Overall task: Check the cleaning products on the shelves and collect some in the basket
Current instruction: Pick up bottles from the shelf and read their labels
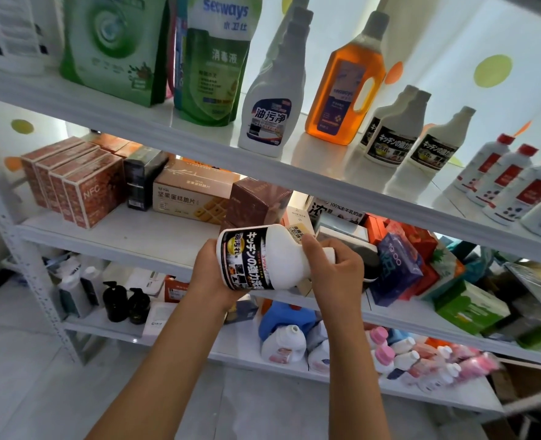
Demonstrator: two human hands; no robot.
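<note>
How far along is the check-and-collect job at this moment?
Early or mid-check. In hand: a white kitchen cleaner bottle lies sideways between the left hand and right hand, label up. Three matching bottles stand on the top shelf. Left: no basket is in view, so nothing shows as collected.

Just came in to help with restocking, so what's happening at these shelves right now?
A person is holding a white cleaner bottle with a black label sideways in front of the shelves, apparently checking it. The left hand grips its base and the right hand grips its neck. Three matching bottles stand on the top shelf, beside an orange bottle. No basket is in view.
</note>
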